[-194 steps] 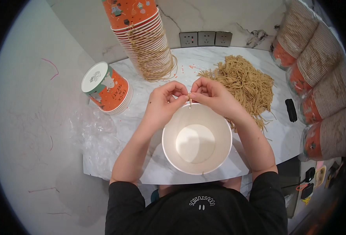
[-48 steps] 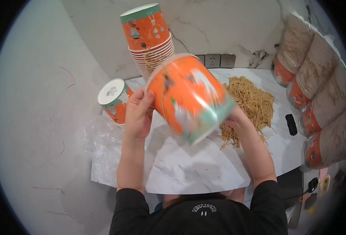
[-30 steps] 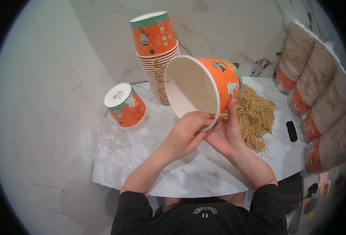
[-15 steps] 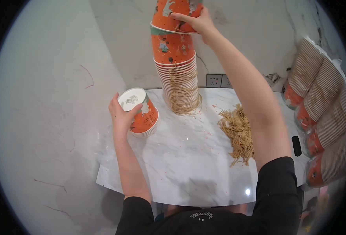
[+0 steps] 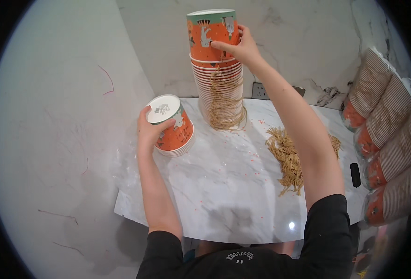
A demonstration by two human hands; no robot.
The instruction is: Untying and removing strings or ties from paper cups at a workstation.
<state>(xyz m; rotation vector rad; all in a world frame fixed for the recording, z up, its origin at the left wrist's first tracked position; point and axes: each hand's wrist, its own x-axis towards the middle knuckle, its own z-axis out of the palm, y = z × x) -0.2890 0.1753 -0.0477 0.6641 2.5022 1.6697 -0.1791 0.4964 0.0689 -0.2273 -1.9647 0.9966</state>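
Orange and green paper buckets, nested upside down with their white rims layered, form a tall stack (image 5: 203, 95) at the back of the table. My right hand (image 5: 246, 50) grips the side of the top bucket (image 5: 210, 42), thumb in front and fingers behind. That bucket sits low over the stack. Tan strings (image 5: 226, 104) hang looped down the stack's front right. At the left, my left hand (image 5: 150, 134) is wrapped round a short upside-down stack of the same buckets (image 5: 177, 137), its thumb on the orange side. Some fingers of both hands are hidden.
A heap of tan strings (image 5: 287, 162) lies partly under my right forearm. Beyond it are a small black object (image 5: 355, 175) and several bagged bucket stacks (image 5: 382, 135) along the right side. Wall sockets (image 5: 260, 90) are behind the table (image 5: 224, 186); small orange bits dot its top.
My right hand has come down with the top bucket, which now fits over the tall stack and covers the orange bucket beneath. My left hand keeps its hold on the short stack.
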